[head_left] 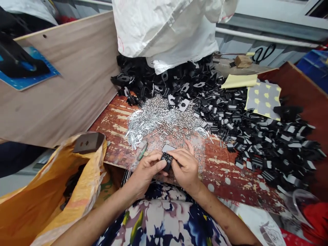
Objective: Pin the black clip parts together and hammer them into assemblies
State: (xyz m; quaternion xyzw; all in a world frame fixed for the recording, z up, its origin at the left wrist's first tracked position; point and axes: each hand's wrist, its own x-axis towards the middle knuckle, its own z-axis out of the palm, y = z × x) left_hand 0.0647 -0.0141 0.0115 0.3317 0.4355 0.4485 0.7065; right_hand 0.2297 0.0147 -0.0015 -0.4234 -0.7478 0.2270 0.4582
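A small black plastic clip part [167, 160] with a grey pad on its far end is held between my two hands, close to the table's front edge. My left hand [149, 166] pinches its left side, thumb on top. From the right, my right hand [186, 167] grips it with thumb and fingertips, one finger raised. Beyond the hands lies a heap of thin metal pins [159, 116]. A small green-handled tool [142, 151] rests on the table just left of my left hand.
Small black clips [235, 119] cover the right side, under a yellow-and-grey pad sheet [263, 99]. Larger black parts [143, 80] pile at the back below a white sack [164, 30]. A wooden board [66, 78] walls the left; an open yellow bag [84, 194] stands before it.
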